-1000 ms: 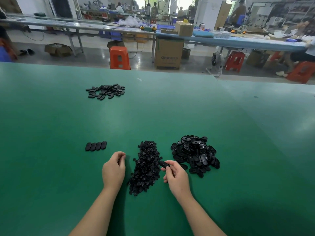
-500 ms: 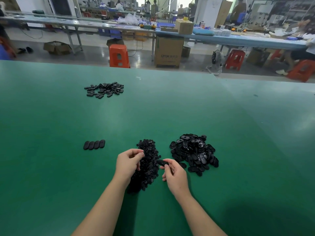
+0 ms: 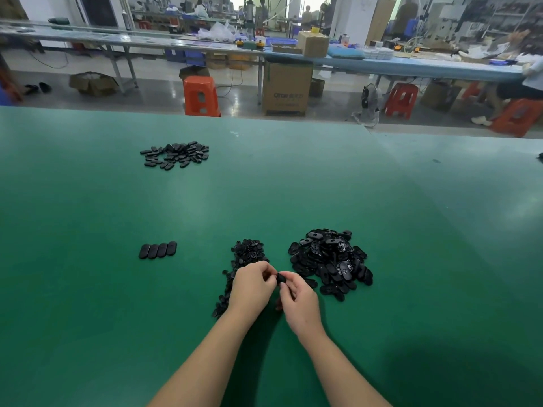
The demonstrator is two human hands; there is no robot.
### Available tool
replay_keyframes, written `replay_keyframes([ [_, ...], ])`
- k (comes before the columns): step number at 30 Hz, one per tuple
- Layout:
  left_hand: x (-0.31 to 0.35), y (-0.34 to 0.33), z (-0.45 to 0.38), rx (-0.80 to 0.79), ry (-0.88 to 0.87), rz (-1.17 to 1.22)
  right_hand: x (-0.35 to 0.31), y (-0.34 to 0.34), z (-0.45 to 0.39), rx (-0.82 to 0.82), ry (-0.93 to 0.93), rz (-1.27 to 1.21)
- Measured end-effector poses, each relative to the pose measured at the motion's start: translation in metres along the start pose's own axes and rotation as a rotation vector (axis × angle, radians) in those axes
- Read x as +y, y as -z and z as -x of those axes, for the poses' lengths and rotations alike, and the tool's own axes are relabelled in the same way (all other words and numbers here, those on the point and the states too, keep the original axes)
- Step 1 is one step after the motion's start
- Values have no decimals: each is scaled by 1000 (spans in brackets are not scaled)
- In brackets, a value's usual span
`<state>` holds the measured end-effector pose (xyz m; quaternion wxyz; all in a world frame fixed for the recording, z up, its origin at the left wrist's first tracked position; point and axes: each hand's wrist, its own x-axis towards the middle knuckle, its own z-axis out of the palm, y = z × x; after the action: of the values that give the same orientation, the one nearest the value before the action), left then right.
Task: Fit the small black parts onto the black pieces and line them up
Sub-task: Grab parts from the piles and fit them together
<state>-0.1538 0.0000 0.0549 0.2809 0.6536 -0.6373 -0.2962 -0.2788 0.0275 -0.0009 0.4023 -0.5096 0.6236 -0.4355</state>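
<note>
My left hand [image 3: 253,286] has come in from the left of the heap of small parts [image 3: 245,261]: a second ago it sat curled on the desk [image 3: 293,186] beside the heap, half a second ago it was dipping into it, and now it meets my right hand [image 3: 300,301] just in front of the heap. The right hand has barely shifted; it has only lifted its piece [image 3: 281,279] a little toward the left.

That piece now sits between the two hands, above the desk. My right thumb and forefinger pinch one end of it, and my left fingers [image 3: 269,273] are curled together against the other end. I cannot tell whether a small part is trapped under them; it would be hidden.

I judge the piece to be a light, stiff plastic oval with a smooth, rather slick shell, so I hold it by its long edges near one end and leave the face free for the part. The small part is lighter still and easy to drop or flick away, so it wants a fingertip pinch and a straight press, not force.

The pile of unfitted pieces [image 3: 330,261] lies just right of my hands. The row of four done ones [image 3: 157,250] lies well to the left, each touching the next, and a further scatter [image 3: 176,154] lies far back on the left. None of these has changed.
</note>
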Motion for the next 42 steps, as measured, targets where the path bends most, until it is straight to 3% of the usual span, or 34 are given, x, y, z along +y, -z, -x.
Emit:
replay_keyframes([
  [17,0,-3,-2,17,26,-45,-2,1,1,15,13,-42],
  [31,-4,2,-4,-123,116,275,-5,0,3,38,44,-83],
  [42,-3,4,0,-134,113,235,-6,1,3,44,26,-51],
])
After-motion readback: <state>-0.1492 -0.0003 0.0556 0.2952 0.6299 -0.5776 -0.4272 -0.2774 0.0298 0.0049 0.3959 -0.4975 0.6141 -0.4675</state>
